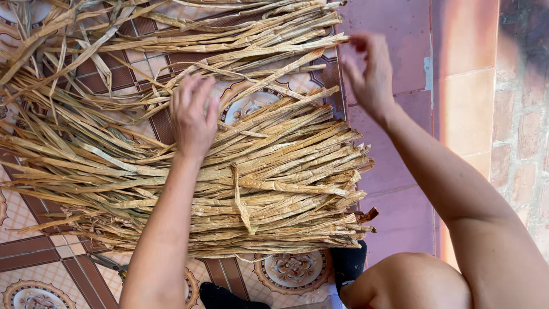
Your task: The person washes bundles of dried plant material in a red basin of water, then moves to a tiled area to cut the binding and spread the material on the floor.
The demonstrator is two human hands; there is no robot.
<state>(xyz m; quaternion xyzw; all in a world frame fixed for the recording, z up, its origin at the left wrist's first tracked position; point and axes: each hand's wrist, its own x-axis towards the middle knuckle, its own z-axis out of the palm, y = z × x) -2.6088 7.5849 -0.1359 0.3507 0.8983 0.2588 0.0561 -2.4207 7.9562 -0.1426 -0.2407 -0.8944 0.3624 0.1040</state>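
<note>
left hand (193, 114) on dried straw strips (274, 171), right hand (369, 71) pinching strip end (fingers closed)

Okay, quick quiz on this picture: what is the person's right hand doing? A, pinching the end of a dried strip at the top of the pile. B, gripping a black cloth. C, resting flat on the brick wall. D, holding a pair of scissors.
A: the right hand has its fingertips closed on the end of a dried strip by the pink step, while the left hand rests on the pile of dried strips.
</note>
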